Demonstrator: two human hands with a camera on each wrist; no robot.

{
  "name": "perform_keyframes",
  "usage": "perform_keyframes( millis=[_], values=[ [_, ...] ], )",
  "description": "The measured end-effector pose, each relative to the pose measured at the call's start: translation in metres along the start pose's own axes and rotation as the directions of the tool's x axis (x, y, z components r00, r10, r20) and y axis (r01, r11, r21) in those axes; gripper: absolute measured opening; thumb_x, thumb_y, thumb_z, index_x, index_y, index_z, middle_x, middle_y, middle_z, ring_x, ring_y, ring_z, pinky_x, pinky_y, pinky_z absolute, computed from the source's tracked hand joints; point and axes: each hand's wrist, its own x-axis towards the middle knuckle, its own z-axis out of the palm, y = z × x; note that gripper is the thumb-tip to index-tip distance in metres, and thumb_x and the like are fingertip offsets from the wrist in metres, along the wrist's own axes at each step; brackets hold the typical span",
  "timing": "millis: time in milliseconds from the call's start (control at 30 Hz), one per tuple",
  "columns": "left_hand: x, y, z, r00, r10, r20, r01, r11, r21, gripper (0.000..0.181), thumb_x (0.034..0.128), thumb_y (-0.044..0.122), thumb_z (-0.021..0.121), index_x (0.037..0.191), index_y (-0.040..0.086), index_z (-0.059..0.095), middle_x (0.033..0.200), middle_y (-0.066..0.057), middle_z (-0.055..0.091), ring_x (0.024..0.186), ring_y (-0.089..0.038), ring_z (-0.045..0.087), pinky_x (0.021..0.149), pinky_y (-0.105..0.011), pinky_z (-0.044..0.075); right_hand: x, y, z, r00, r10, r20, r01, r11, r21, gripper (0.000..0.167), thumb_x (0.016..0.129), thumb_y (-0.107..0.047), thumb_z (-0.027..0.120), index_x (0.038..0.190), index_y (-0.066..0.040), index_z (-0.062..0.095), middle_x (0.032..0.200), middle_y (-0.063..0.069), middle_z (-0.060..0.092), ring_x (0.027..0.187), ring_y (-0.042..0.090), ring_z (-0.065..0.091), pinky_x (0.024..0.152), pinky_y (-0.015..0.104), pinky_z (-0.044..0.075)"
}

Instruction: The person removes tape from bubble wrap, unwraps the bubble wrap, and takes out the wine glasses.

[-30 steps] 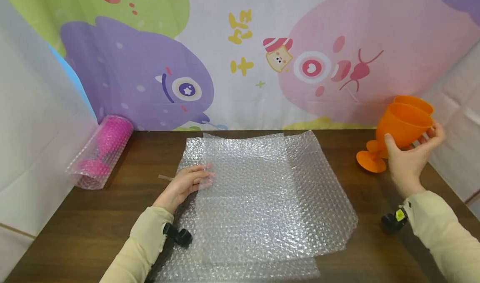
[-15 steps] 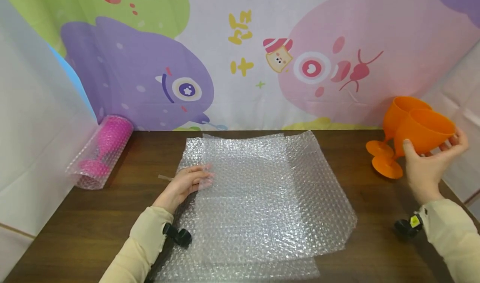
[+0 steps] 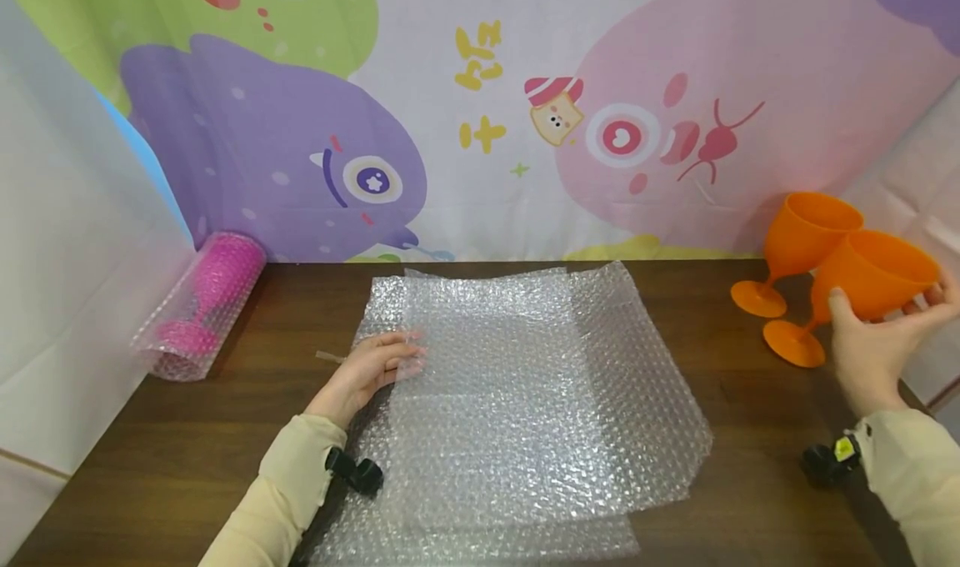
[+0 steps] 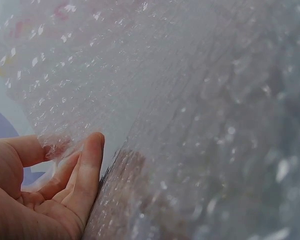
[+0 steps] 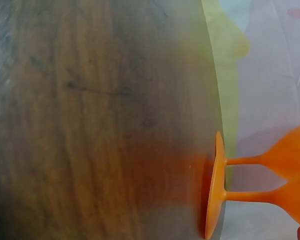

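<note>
My left hand [image 3: 372,367] lies at the left edge of the clear bubble wrap [image 3: 498,417], several layers spread on the table. In the left wrist view, the wrap's edge runs between the thumb and fingers [image 4: 90,165]. On the far right, my right hand [image 3: 885,346] grips the bowl of the nearer orange goblet [image 3: 873,271], thumb on the near side. A second orange goblet [image 3: 806,229] stands just behind it. The right wrist view shows the two stems side by side, with the near goblet's foot [image 5: 217,185] overlapping the other's; the right hand is mostly out of that view.
A pink goblet [image 3: 217,275] rolled in bubble wrap lies at the back left of the dark wooden table [image 3: 150,467]. A printed cartoon curtain [image 3: 487,200] hangs behind the table, and white panels [image 3: 67,242] close in the sides.
My right hand has moved right with the nearer orange goblet, drawing it apart from the other one. The other goblet now stands on its own. My left hand and the wrap stay put.
</note>
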Motion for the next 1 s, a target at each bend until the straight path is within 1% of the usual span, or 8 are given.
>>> perform_keyframes(
  millis=[33,233,467,667,833,1000],
  values=[
    [-0.0001,-0.0001,0.0000,1.000,0.000,0.002,0.000,1.000,0.000,0.045,0.0903,0.008,0.053,0.132,-0.005,0.041,0.097,0.002,0.063,0.083,-0.007,0.063,0.080,-0.025,0.051,-0.0008,0.0002,-0.0009,1.000,-0.002,0.003,0.002,1.000,-0.027,0.076,0.075,-0.005,0.064,0.135,-0.024,0.020,0.129,-0.003,0.025,0.113,0.007,0.033,0.094,0.024,0.033],
    [-0.0001,-0.0007,0.0002,1.000,0.002,0.001,-0.002,1.000,0.007,0.045,0.0904,0.008,0.053,0.132,-0.005,0.041,0.099,0.000,0.062,0.084,-0.008,0.063,0.081,-0.025,0.051,-0.0006,0.0011,-0.0052,1.000,-0.004,0.001,0.004,0.997,-0.071,0.075,0.075,-0.007,0.063,0.134,-0.023,0.019,0.132,-0.005,0.023,0.116,0.006,0.030,0.097,0.023,0.031],
    [-0.0001,0.0001,0.0008,1.000,-0.004,-0.005,0.004,1.000,0.019,0.045,0.0907,0.008,0.053,0.132,-0.004,0.041,0.096,-0.001,0.063,0.082,-0.007,0.063,0.080,-0.024,0.051,0.0014,0.0094,-0.0083,0.996,-0.084,0.035,0.088,0.988,-0.130,0.076,0.075,-0.007,0.064,0.135,-0.022,0.020,0.130,-0.003,0.026,0.114,0.007,0.035,0.092,0.022,0.035],
    [-0.0006,0.0002,0.0004,1.000,0.003,0.007,-0.003,1.000,0.017,0.045,0.0910,0.008,0.052,0.133,-0.004,0.040,0.098,0.000,0.061,0.083,-0.007,0.063,0.080,-0.024,0.051,0.0024,0.0084,-0.0071,0.998,-0.056,0.040,0.060,0.992,-0.109,0.078,0.075,-0.006,0.065,0.136,-0.024,0.019,0.131,-0.002,0.025,0.115,0.009,0.037,0.092,0.023,0.035],
    [-0.0002,-0.0004,0.0000,1.000,0.001,0.007,-0.001,1.000,0.012,0.045,0.0909,0.007,0.052,0.132,-0.005,0.040,0.098,0.000,0.062,0.082,-0.007,0.063,0.080,-0.024,0.051,0.0027,0.0063,-0.0067,0.999,-0.011,0.037,0.017,0.990,-0.143,0.082,0.075,-0.008,0.065,0.138,-0.027,0.016,0.132,-0.003,0.025,0.113,0.008,0.037,0.090,0.022,0.034],
    [-0.0001,-0.0008,-0.0006,1.000,-0.002,0.000,0.002,1.000,0.023,0.044,0.0912,0.008,0.052,0.132,-0.004,0.041,0.101,-0.001,0.061,0.083,-0.007,0.063,0.081,-0.024,0.051,0.0027,0.0066,-0.0060,0.999,0.004,0.039,0.002,0.988,-0.154,0.084,0.075,-0.010,0.065,0.140,-0.026,0.014,0.131,-0.003,0.026,0.112,0.006,0.037,0.089,0.021,0.033]
  ],
)
